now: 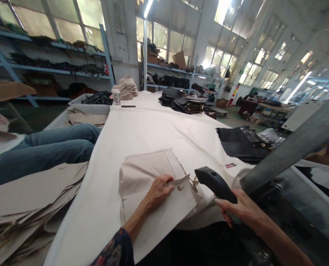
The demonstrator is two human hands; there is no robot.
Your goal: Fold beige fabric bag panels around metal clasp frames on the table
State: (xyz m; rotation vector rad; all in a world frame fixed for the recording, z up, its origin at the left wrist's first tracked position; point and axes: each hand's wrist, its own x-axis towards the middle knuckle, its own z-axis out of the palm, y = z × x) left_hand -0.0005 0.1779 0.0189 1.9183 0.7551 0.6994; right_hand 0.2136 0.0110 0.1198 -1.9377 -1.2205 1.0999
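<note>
On the white table, my left hand is closed on the edge of a beige bag panel, fingers over its upper edge. A small gold-coloured metal fitting sits near that edge, and a gold-coloured clasp shows just beyond it. Behind and partly beneath lies another beige piece with a stitched line. My right hand is wrapped round a black handheld tool with a curved, blunt head. Its head is right of the clasp, apparently apart from the panel; the tool's lower end is hard to make out.
Stacked black bag pieces lie at the table's far end, with more black pieces at right. A slanting metal post stands close by my right arm. Beige panels are piled at left, near a seated person's legs.
</note>
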